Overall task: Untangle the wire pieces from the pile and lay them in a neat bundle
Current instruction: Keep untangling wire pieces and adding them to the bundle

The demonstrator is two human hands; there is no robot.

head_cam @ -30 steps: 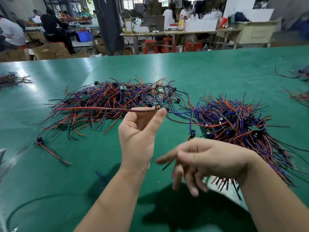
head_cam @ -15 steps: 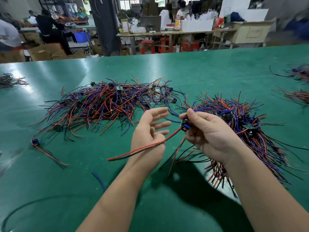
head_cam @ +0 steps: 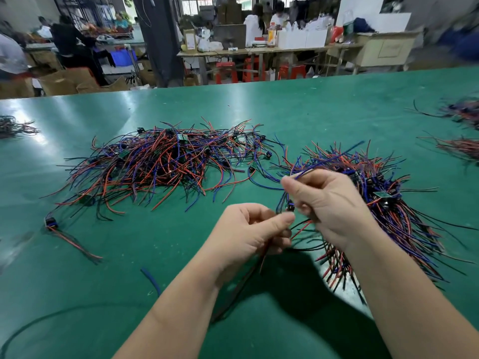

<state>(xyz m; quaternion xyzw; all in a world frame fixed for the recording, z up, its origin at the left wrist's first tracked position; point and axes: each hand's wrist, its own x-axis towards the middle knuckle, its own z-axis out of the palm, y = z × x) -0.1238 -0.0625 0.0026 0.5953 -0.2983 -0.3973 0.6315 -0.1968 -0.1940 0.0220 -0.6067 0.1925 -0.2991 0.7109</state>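
Two heaps of red, blue and black wire pieces lie on the green table (head_cam: 311,112): a spread-out pile (head_cam: 160,164) at centre left and a tangled pile (head_cam: 388,203) at right. My right hand (head_cam: 324,203) hovers over the right pile's near edge, pinching a wire piece (head_cam: 324,164) whose blue strand sticks up to the right; a small black connector (head_cam: 290,206) shows under its fingers. My left hand (head_cam: 248,234) is just beside it, fingers curled round the red and black strands that trail down toward me.
A single wire piece with a connector (head_cam: 50,222) lies at the left, a blue scrap (head_cam: 150,278) near my left forearm. More wire heaps sit at the far left (head_cam: 15,126) and far right (head_cam: 458,149). People work at tables behind.
My left hand has closed round the wire's red and black strands and moved right beside my right hand. My right hand has turned, and a blue strand now sticks up from it.
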